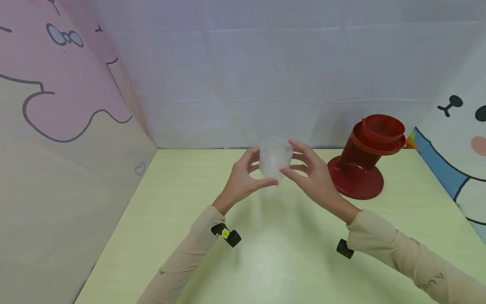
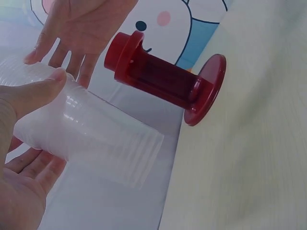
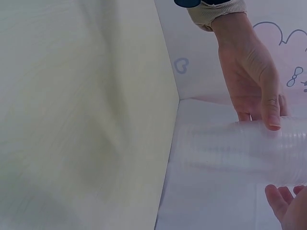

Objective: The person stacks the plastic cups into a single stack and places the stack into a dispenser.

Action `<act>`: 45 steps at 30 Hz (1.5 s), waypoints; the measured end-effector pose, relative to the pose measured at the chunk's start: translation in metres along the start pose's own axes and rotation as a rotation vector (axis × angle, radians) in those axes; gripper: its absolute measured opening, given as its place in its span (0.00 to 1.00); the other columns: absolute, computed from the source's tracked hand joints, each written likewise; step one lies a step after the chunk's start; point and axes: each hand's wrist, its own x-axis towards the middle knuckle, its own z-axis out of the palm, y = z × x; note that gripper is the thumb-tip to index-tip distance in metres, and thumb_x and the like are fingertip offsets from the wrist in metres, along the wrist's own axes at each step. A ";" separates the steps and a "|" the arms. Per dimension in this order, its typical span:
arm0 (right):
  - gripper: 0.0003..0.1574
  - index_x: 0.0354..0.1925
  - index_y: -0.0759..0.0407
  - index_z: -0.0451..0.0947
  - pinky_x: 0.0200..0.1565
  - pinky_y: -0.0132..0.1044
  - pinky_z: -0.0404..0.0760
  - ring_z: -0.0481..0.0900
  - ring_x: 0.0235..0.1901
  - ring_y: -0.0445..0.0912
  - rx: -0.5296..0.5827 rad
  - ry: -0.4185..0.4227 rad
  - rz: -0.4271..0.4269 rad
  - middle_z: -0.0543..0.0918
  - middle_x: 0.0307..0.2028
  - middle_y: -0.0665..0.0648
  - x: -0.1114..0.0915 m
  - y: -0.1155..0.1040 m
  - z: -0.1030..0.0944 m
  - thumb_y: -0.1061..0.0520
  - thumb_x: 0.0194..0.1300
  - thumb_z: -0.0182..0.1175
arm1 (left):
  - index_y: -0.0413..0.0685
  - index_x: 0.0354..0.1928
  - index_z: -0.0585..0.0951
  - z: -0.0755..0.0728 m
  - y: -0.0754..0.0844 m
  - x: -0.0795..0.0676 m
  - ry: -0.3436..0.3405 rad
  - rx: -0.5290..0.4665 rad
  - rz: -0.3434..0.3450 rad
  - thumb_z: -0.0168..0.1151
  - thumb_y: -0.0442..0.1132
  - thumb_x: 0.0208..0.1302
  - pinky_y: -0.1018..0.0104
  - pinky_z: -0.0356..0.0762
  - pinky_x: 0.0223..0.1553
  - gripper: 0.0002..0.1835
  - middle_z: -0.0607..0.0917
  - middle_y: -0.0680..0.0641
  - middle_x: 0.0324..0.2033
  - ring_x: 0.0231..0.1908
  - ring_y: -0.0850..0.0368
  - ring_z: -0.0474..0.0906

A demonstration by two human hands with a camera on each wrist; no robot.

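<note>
A stack of clear plastic cups (image 1: 274, 157) is held up above the table between both hands. My left hand (image 1: 242, 177) grips it from the left, and the left wrist view shows the thumb lying along the near side with fingers round the back. From the other side my right hand (image 1: 316, 179) holds the stack, its thumb against the near face and its fingers reaching behind. In the left wrist view the nested rims of the stack (image 2: 110, 134) point down toward the table.
A red cup-shaped holder (image 1: 355, 166) on a round base stands at the back right of the pale table (image 1: 265, 261). White cloth (image 1: 228, 76) hangs along the back edge, and cartoon-printed cloth (image 1: 76, 139) rises at the left and right sides.
</note>
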 end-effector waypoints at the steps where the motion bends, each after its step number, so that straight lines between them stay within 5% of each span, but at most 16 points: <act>1: 0.43 0.68 0.60 0.60 0.50 0.46 0.77 0.73 0.55 0.52 0.005 0.001 -0.003 0.69 0.61 0.57 0.000 0.003 -0.001 0.69 0.57 0.65 | 0.43 0.63 0.66 0.000 0.001 0.000 -0.005 0.003 -0.003 0.77 0.28 0.42 0.62 0.73 0.55 0.43 0.73 0.47 0.57 0.55 0.54 0.71; 11: 0.42 0.68 0.56 0.62 0.49 0.36 0.78 0.74 0.54 0.48 -0.007 0.028 0.010 0.70 0.61 0.54 -0.002 0.001 -0.013 0.68 0.57 0.65 | 0.52 0.64 0.67 0.008 -0.023 0.013 -0.043 -0.015 0.007 0.79 0.36 0.42 0.68 0.71 0.55 0.44 0.74 0.54 0.56 0.55 0.61 0.72; 26: 0.43 0.67 0.57 0.62 0.48 0.33 0.78 0.74 0.52 0.45 -0.038 0.069 0.010 0.71 0.60 0.54 -0.005 -0.004 -0.029 0.70 0.56 0.65 | 0.52 0.65 0.64 0.018 -0.016 0.027 -0.127 0.002 0.015 0.77 0.39 0.46 0.71 0.71 0.54 0.43 0.73 0.51 0.57 0.56 0.60 0.71; 45: 0.44 0.68 0.54 0.61 0.44 0.25 0.77 0.76 0.49 0.39 -0.141 0.114 -0.031 0.71 0.59 0.56 -0.003 -0.005 -0.060 0.71 0.56 0.64 | 0.53 0.64 0.66 0.041 -0.004 0.052 -0.139 0.001 0.032 0.77 0.41 0.45 0.71 0.73 0.51 0.43 0.73 0.53 0.55 0.54 0.62 0.71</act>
